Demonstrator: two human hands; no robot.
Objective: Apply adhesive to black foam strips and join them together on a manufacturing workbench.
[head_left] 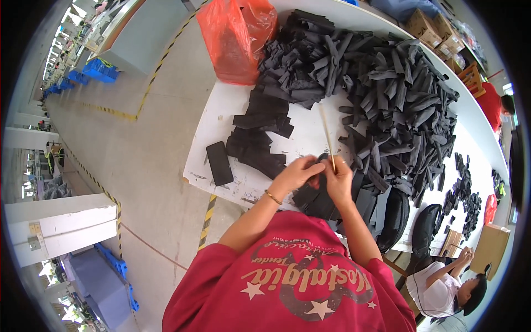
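A pale grey floor (166, 171) with yellow-and-black striped tape fills most of the left half of the frame. The white table (228, 100) curves from the centre to the right, and across its upper middle spreads a big heap of black fabric pieces (395, 105). A dark red top (276, 276), printed with stars and lettering, takes up the bottom centre. In the lower right, another person in white (434, 282) has both hands raised together. A red plastic bag (235, 50) stands at the top centre, against the heap's left side. Below it, flatter stacks of black cloth (251, 144) lie on the table.

The left hand (303, 172), at the centre, is closed with its fingers bent around a black piece (322, 159), which is partly hidden between the two hands. The right hand (339, 178), just beside it, pinches a thin pale stick (327, 131) between thumb and fingers; the stick points toward the top of the frame. Left of the hands, near the table edge, lies a black phone (219, 164). Smallest is a thin bracelet (273, 196) on the left wrist.
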